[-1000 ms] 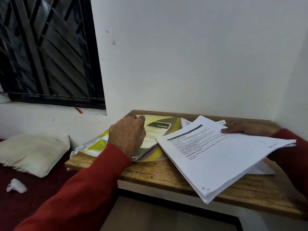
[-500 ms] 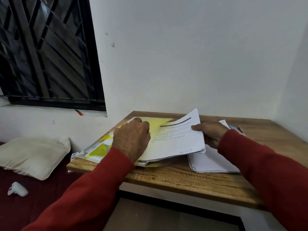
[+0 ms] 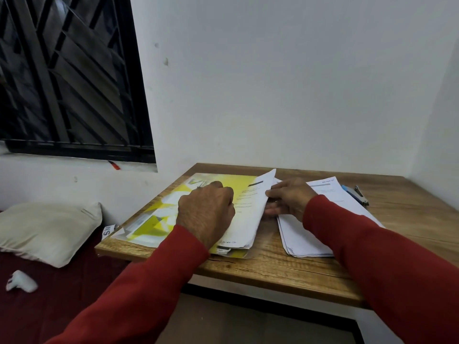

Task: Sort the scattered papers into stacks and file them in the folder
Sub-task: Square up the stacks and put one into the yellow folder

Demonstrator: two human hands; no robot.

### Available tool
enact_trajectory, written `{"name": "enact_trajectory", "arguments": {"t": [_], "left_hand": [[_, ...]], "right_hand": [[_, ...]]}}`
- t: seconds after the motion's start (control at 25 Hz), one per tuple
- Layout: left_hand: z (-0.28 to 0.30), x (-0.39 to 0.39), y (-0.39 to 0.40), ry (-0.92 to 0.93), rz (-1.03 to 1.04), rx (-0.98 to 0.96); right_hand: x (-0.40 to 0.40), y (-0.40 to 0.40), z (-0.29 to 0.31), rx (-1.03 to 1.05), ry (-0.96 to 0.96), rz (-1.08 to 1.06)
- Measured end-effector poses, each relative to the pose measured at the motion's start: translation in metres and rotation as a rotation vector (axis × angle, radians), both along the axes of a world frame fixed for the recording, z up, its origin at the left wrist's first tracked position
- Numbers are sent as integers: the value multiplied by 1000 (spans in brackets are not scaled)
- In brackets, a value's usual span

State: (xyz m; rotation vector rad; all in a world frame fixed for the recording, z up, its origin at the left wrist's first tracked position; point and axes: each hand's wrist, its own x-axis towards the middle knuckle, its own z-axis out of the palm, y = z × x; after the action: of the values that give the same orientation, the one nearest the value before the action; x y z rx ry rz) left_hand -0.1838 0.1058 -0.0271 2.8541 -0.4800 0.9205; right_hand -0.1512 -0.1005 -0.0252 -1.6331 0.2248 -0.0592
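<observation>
**Q:** White plaster wall point(image 3: 285, 83) fills most of the head view, yes? What else frames it?

**A:** Upper left of the frame holds a dark window grille point(image 3: 67, 73). Below it, at lower left, a cream pillow point(image 3: 47, 232) lies on a maroon bed point(image 3: 49, 306), with a small white crumpled scrap point(image 3: 21, 284) nearer the bottom edge.

**Q:** And the bench?

**A:** A wooden bench point(image 3: 285, 271) sits in the corner at centre right. On its left half lies the yellow-and-white folder point(image 3: 159, 214), its near left corner reaching the bench edge.

**Q:** Where are the papers?

**A:** One sheaf of printed papers point(image 3: 250, 212) lies over the folder's right part, its right edge lifted off the surface. A second white stack point(image 3: 303, 237) rests flat on the bench just to the right, partly under the right forearm. At far right, beyond that stack, lie a blue pen point(image 3: 349, 192) and a small metal stapler point(image 3: 361, 194).

**Q:** What are the hands doing?

**A:** The left hand point(image 3: 206, 212), in a red sleeve point(image 3: 149, 294), rests knuckles-up on the folder and sheaf; its fingers are curled under, and I cannot tell whether they grip anything. The right hand point(image 3: 290, 198) holds the sheaf's raised right edge, thumb on top and fingers point(image 3: 273, 211) below, pinching the paper.
</observation>
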Motion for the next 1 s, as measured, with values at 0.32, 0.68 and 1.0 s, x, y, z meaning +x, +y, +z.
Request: {"name": "enact_trajectory", "arguments": {"t": [0.32,0.68,1.0], "left_hand": [[-7,-5,-8,20,-17,47],[-15,-2,-10,72,-39,42],[-20,10,6,-16,-127,42]], "right_hand": [[24,32,-9,-171,30,75],[30,35,-14,-231,23,114],[14,-2,3,-361,-82,147]]}}
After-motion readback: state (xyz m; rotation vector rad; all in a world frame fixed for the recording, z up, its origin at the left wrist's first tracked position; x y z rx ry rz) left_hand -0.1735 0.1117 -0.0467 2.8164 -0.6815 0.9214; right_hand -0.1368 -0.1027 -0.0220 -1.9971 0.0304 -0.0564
